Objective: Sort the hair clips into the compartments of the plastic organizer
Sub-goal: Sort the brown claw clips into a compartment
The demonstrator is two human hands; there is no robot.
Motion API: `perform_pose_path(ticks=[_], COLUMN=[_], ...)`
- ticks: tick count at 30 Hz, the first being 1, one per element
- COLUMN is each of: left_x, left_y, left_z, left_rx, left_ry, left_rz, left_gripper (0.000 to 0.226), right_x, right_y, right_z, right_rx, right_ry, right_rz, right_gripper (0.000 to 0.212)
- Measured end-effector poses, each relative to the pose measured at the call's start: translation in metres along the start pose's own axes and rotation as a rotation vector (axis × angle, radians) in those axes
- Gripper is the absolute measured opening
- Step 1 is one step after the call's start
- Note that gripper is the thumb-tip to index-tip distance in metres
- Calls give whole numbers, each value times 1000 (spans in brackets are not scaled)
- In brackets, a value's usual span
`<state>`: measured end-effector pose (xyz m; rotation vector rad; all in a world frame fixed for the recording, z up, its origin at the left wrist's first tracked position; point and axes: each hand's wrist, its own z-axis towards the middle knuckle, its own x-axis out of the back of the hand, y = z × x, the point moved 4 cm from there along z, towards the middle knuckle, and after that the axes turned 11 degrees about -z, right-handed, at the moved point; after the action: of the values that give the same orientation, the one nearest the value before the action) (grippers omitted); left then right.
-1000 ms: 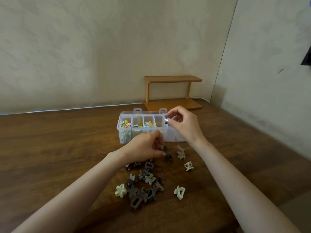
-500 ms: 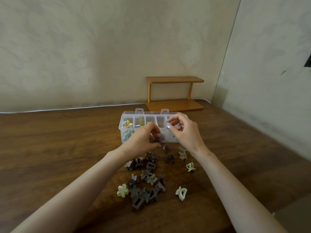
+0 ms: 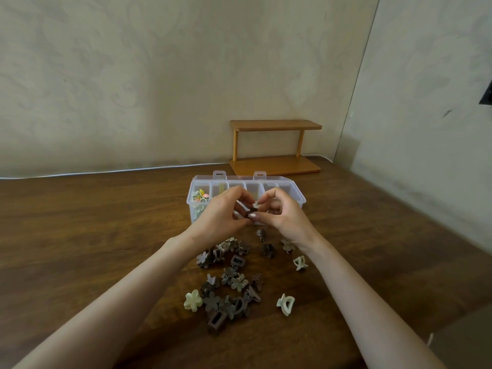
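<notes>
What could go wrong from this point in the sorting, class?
1. The brown clip, pinched between left hand and right hand near the organizer, could slip into a wrong compartment.
2. The left forearm passes beside the loose clips and might scatter them.

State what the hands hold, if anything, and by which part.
A small brown hair clip, pinched between fingertips of the left hand and right hand; which part is too small to tell.

Clips (image 3: 238,283) before organizer (image 3: 295,191), shelf (image 3: 275,147) behind — on table (image 3: 80,235)
</notes>
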<state>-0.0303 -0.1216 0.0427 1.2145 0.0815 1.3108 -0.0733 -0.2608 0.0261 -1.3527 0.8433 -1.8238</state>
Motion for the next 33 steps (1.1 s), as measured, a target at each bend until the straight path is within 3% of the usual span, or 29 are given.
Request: perform_pose_path(ticks=[4, 11, 18, 28, 33], left_x=[9, 21, 31, 31, 27], left_y=[-7, -24, -21, -25, -29], left_z=[1, -1, -1, -5, -7], left_rx=[93, 270, 278, 338, 361], left_ry=[-12, -265, -304, -402, -459], left_rz=[52, 144, 160, 205, 231], left_gripper=[21, 17, 12, 17, 19], right_x=[11, 32, 26, 34, 34], right_y=[2, -1, -12, -3, 3], right_z=[1, 22, 43, 2, -1], right_rx=[1, 7, 52, 91, 31], right_ry=[133, 323, 332, 367, 200], right_rz=[-30, -125, -305, -186, -303], right_gripper=[26, 24, 21, 13, 12])
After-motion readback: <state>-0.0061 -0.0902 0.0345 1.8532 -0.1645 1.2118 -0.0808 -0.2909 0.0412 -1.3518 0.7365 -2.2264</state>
